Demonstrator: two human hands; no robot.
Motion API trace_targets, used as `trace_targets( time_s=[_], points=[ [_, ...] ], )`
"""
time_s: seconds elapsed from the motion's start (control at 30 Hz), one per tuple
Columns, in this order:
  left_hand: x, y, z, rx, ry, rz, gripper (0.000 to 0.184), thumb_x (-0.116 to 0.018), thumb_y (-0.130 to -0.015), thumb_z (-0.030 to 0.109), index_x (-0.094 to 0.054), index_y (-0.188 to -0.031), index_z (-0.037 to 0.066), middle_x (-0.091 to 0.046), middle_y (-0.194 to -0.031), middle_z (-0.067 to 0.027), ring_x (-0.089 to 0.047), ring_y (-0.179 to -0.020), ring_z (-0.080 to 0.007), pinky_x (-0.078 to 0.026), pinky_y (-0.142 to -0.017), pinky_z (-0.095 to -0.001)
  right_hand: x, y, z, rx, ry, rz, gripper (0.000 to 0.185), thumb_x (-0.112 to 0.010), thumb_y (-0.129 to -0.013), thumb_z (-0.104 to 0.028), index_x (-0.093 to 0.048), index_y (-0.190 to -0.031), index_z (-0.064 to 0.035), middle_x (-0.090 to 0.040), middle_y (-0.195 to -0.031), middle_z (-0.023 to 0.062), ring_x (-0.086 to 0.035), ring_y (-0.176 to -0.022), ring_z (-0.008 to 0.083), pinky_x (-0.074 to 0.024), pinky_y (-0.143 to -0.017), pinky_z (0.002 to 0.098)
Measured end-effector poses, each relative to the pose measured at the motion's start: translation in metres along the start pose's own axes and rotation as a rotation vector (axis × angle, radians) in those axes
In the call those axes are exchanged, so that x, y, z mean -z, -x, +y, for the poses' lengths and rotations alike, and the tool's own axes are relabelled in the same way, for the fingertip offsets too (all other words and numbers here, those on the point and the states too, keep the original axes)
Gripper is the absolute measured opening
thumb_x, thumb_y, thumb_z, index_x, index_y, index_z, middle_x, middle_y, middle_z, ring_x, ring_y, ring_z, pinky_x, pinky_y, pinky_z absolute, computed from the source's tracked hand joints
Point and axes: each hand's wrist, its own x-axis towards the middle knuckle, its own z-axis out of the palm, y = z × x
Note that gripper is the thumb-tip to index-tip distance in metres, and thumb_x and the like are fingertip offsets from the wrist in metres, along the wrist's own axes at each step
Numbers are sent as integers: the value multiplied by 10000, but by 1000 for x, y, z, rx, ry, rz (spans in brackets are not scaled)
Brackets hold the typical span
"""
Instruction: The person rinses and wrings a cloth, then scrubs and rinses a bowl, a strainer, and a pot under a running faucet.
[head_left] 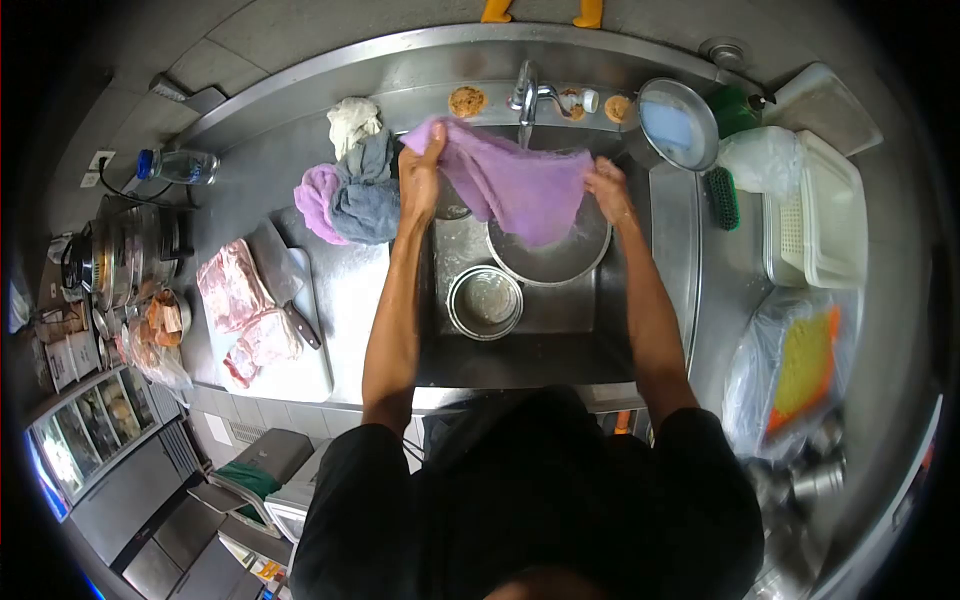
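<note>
A purple cloth [520, 185] is spread between my two hands above the sink [460, 358]. My left hand [420, 175] grips its left corner, thumb on top. At the right corner, my right hand [608, 190] is closed on the cloth, slightly blurred. The cloth hangs partly over a large round metal bowl [560, 262] in the sink, just below the faucet [528, 95]. A smaller round metal container [485, 302] sits in front of the bowl. Grey cloths [365, 205], another purple cloth [320, 200] and a white cloth [353, 122] lie on the counter left of the sink.
Raw meat [235, 285] and a cleaver [275, 265] lie on a white cutting board [310, 370] at left. On the right are a metal bowl [705, 125], a green brush [722, 198], white plastic trays [840, 215] and a bagged yellow-orange item [805, 370].
</note>
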Motion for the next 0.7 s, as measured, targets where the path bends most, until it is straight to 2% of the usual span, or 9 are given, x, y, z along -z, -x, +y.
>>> trace_targets(
  time_s=[0.03,0.13,0.23,0.3,0.33,0.47,0.63,0.67,0.7],
  points=[
    [2,-4,-10,6,144,41,330,-556,-891,340,-639,-934,24,-634,-840,-39,-576,-748,-119,-453,-698,-257,-11,-2,-7,6,0,-2,230,-683,-790,-191,-565,-871,-11,-579,-808,26,-570,-711,124,-482,-662,272],
    [-24,-1,-32,139,-376,-32,335,-544,-894,368,-616,-951,45,-589,-800,0,-502,-708,-100,-416,-675,-251,-96,3,-32,-102,-392,-83,276,-662,-793,-118,-538,-1013,-8,-575,-908,45,-583,-838,187,-476,-789,310],
    [-48,-7,-34,64,-367,-185,318,-547,-894,327,-639,-899,23,-595,-717,-24,-511,-659,-107,-434,-623,-277,-139,11,-35,259,35,-29,386,-712,-756,-125,-524,-1075,-16,-575,-990,60,-552,-960,218,-431,-887,319],
    [-46,-13,-11,115,-369,-267,298,-550,-891,296,-640,-934,14,-615,-741,-48,-536,-681,-115,-444,-646,-280,-128,14,-49,90,27,-252,472,-755,-715,-123,-521,-1113,-27,-582,-1036,55,-519,-1021,203,-401,-916,304],
    [-41,-16,0,180,-376,-350,285,-553,-888,265,-640,-969,6,-634,-766,-72,-561,-702,-123,-455,-669,-283,-106,10,-59,32,722,-496,494,-749,-734,-200,-529,-1140,-22,-584,-1079,51,-515,-1034,157,-398,-913,278],
    [-16,-27,19,-26,-536,-251,287,-560,-887,247,-641,-1005,-1,-663,-846,-79,-591,-751,-137,-463,-711,-277,-57,15,-45,-367,971,-316,352,-700,-777,-239,-594,-1030,-18,-624,-987,33,-555,-934,138,-424,-870,274],
    [-23,-20,-35,227,-192,194,388,-515,-912,350,-619,-1052,3,-662,-894,-36,-597,-792,-164,-453,-772,-267,-90,4,-11,178,-487,394,234,-581,-834,-242,-633,-879,-18,-623,-884,50,-543,-833,114,-416,-782,295],
    [-27,-30,-77,100,92,97,423,-452,-932,411,-613,-1032,32,-614,-797,3,-557,-678,-131,-453,-665,-257,-116,2,-15,213,-282,401,220,-605,-815,-245,-634,-843,-28,-623,-840,36,-549,-796,124,-415,-769,302],
    [-48,-21,-71,279,369,106,397,-409,-952,397,-599,-997,52,-567,-778,18,-517,-653,-99,-438,-602,-244,-147,6,-22,242,-79,403,209,-628,-796,-247,-635,-807,-39,-622,-797,23,-556,-759,134,-414,-757,310]
  ],
)
